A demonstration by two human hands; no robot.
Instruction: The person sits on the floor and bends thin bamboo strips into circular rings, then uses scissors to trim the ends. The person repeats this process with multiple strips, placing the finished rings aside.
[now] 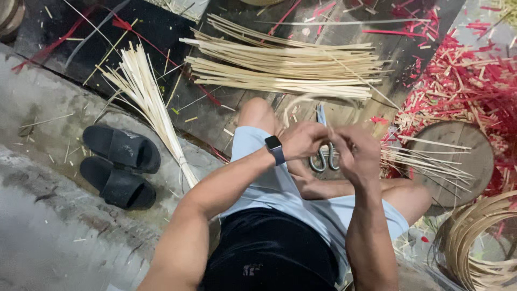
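While the person sits cross-legged on the floor in a black shirt and pale blue shorts (258, 178), both hands meet above the lap. The left hand (304, 139), with a dark watch (275, 149) on its wrist, is curled with its fingertips pinched on a thin pale strip (318, 98) that bends up and away in a loop in front of the knees. The right hand (357, 153) is likewise clenched, its fingers closed on the same strip just beside the left hand, so the two hands touch or nearly touch. Directly under them, between the legs, lies a pair of scissors (323, 153) with grey loop handles, blades pointing away from the person.

To the person's left, a pair of black slide sandals (121, 166) sits side by side on the grey concrete ledge (37, 108), and a tied bundle of pale strips (156, 116) leans fanned out from beside the left knee toward the far left. To the right, a round wooden block (458, 153) rests near the right knee with a few thin strips lying across it, and a coil of bent cane hoops (476, 240) fills the near right corner of the view.

Farther off, a broad heap of long pale strips (285, 67) lies crosswise on the dark floor mat (156, 27) beyond the knees. Red offcuts (463, 81) are scattered thickly over the floor at the far right, with a few red strips strewn along the far edge.
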